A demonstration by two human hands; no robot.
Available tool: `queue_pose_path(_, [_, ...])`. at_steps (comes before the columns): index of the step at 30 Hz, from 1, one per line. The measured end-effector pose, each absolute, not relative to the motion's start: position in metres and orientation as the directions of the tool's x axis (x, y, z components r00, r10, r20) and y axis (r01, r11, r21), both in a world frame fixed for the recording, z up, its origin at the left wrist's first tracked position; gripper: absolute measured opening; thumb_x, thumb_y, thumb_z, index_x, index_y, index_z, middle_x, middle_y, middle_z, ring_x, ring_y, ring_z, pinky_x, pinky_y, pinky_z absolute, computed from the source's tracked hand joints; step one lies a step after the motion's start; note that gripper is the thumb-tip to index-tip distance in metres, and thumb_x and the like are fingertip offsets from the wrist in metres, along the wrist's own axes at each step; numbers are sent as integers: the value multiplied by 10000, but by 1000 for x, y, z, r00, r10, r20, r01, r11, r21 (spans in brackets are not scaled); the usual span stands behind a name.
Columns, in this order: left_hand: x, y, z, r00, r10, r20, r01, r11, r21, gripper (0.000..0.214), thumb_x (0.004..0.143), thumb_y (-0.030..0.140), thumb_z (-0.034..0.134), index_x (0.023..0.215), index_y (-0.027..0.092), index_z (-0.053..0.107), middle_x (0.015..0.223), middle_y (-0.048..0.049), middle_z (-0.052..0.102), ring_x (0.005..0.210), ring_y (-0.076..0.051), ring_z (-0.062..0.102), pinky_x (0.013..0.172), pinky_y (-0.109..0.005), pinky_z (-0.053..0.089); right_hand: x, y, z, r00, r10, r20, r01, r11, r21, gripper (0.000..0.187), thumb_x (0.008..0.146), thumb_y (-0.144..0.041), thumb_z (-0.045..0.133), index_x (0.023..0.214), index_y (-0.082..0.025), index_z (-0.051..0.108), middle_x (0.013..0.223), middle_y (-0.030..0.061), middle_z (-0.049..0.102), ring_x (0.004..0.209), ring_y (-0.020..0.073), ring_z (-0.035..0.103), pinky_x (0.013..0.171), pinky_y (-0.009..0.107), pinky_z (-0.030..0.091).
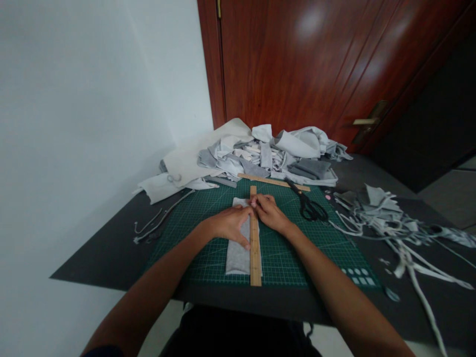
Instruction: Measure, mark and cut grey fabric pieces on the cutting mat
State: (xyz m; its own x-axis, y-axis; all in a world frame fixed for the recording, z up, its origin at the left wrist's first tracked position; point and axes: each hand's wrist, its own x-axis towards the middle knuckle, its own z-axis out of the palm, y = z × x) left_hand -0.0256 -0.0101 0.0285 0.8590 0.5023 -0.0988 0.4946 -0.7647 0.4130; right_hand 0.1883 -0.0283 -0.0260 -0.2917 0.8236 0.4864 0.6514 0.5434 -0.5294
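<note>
Along the far edge of the desk (pixel 100 253), a heap of grey and white cloth (pixel 266 154) is piled, backed by a brown door (pixel 290 64) and flanked at left by a white wall (pixel 111 99). Before the heap, a ruler (pixel 264 179) is laid crosswise, overlapped by black scissors (pixel 304 199). Cords (pixel 166 214) are strewn near the left edge; tangled scraps (pixel 380 201) are spread towards the right edge.
</note>
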Motion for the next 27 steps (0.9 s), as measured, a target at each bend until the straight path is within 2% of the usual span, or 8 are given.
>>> queue_pose_path(7, [-26, -9, 26, 856, 504, -111, 506, -776, 376, 835, 549, 666, 900, 1155, 222, 536, 1098, -85, 609, 1047, -342, 607, 871, -385, 475, 196, -17, -35, -4, 855, 519, 689, 378, -618, 100, 1049, -273, 410, 1003, -262, 498, 1120, 93, 771, 1106, 281, 705, 1050, 510, 397])
queue_pose_path(11, [-27, -8, 22, 862, 496, -100, 496, -790, 361, 861, 552, 704, 887, 1167, 217, 531, 1109, -95, 602, 1061, -352, 601, 887, -397, 477, 201, -10, -42, -24, 869, 495, 645, 391, -656, 65, 1027, -274, 447, 982, -269, 494, 1087, 81, 780, 1062, 269, 732, 997, 468, 467])
queue_pose_path(18, [-27, -8, 21, 872, 484, -80, 477, -800, 363, 896, 557, 707, 893, 1203, 203, 532, 1137, -104, 608, 1097, -356, 594, 924, -401, 476, 203, -6, -46, 9, 873, 487, 611, 381, -694, 60, 1024, -279, 453, 978, -273, 492, 1066, 74, 781, 1048, 256, 751, 951, 434, 518])
queue_pose_path(27, [-26, -7, 21, 888, 455, -71, 449, -821, 354, 963, 574, 698, 899, 1307, 188, 538, 1198, -126, 631, 1140, -364, 592, 966, -409, 468, 203, -6, -45, 16, 880, 475, 580, 379, -721, 58, 1021, -302, 462, 978, -272, 487, 1070, 85, 775, 1053, 259, 751, 947, 438, 535])
